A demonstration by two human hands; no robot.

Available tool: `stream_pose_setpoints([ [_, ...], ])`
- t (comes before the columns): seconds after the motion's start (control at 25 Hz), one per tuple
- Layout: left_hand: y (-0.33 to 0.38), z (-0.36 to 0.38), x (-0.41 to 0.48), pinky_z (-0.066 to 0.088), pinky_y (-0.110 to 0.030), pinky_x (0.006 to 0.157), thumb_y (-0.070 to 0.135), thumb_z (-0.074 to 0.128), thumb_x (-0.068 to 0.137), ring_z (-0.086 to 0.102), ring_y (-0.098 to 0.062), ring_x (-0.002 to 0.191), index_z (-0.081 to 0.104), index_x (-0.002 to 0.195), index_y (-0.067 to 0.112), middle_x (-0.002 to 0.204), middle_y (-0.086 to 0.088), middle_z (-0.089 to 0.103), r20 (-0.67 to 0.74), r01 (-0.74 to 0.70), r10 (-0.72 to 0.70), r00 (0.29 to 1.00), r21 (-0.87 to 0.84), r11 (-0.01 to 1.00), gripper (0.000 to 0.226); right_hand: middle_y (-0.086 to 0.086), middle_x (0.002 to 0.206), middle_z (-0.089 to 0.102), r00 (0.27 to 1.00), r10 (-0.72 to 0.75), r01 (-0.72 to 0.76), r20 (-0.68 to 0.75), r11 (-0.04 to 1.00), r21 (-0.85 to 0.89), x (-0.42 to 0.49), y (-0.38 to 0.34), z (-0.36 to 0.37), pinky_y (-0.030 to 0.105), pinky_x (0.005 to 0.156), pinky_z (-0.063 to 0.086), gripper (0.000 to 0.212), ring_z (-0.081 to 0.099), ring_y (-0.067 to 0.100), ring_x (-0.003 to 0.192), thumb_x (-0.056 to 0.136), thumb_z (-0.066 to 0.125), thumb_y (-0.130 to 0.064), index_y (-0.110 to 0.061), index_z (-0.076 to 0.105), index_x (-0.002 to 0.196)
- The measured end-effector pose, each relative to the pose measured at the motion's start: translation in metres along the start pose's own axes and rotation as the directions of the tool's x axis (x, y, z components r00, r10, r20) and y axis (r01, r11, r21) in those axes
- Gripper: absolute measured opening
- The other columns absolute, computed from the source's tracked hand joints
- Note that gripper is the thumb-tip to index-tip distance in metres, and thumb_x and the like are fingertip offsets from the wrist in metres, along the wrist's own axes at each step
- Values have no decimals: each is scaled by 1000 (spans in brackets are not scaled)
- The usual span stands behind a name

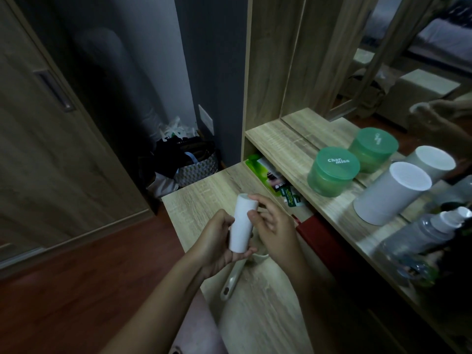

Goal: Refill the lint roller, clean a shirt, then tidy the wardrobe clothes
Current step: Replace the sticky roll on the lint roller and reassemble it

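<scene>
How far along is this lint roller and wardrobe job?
Early; nothing looks finished. The left hand grips the white refill roll and the right hand pinches its top edge. The roller handle lies on the desk beneath, roll not yet fitted. Still left: fitting it, cleaning a shirt, tidying the wardrobe.

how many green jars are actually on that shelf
1. The translucent green plastic jar stands on the wooden shelf in front of the mirror; the second green jar behind it is only its reflection. More may be out of frame.
</scene>
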State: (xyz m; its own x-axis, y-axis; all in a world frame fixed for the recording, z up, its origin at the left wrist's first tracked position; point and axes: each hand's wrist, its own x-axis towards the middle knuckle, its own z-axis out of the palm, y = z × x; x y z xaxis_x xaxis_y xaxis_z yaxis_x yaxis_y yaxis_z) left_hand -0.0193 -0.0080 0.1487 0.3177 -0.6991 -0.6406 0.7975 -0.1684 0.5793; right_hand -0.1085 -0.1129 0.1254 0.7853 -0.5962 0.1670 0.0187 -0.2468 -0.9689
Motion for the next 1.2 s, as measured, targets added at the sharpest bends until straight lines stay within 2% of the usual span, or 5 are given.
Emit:
stream_pose_setpoints([
  [0.2, 5, -3, 3, 54, -45, 82, 68, 50, 79, 57, -27, 83, 60, 113, 7, 83, -10, 55, -72, 36, -25, 997, 154, 987, 70, -13, 90, 69, 999, 25, -26, 25, 998, 61, -2, 3, 1, 20, 73, 54, 31, 67, 4, 86, 91, 58, -12, -34, 58, 112],
  [0.36, 4, -3, 3, 59, -31, 70, 47, 49, 91, 58, -28, 93, 59, 115, 13, 102, -13, 56, -76, -29, 46, 996, 218, 975, 42, -14, 98, 69, 993, 94, -79, -66, 977, 198, -2, 7, 3, 15, 73, 51, 25, 66, -1, 91, 91, 56, -8, -24, 54, 111],
  [0.52, 7, -9, 5, 54, -31, 73, 21, 48, 92, 59, -26, 89, 47, 100, 15, 117, -17, 47, -183, -191, 265, 947, 341, 920, 10, -34, 107, 62, 984, 81, -83, -161, 997, -4, -5, 16, -2, 20, 78, 53, 23, 65, -5, 97, 86, 60, -37, -34, 55, 108],
  [1.04, 11, -9, 10, 50, -38, 78, 20, 33, 93, 53, -25, 93, 18, 135, 42, 102, -2, 48, -242, -260, 346, 907, 326, 909, 50, -8, 119, 57, 988, 82, -58, -131, 983, 176, -6, 15, 10, 17, 81, 53, 33, 61, -7, 101, 79, 70, -3, -28, 58, 97],
  [1.2, 12, -13, 16, 51, -33, 67, 11, 37, 90, 53, -23, 89, 42, 113, 11, 108, -12, 50, -369, -270, 288, 884, 100, 958, 23, -1, 119, 60, 971, 74, -28, -229, 980, 199, -5, 14, 9, 14, 78, 52, 30, 63, -3, 100, 81, 68, -2, -25, 58, 97],
])
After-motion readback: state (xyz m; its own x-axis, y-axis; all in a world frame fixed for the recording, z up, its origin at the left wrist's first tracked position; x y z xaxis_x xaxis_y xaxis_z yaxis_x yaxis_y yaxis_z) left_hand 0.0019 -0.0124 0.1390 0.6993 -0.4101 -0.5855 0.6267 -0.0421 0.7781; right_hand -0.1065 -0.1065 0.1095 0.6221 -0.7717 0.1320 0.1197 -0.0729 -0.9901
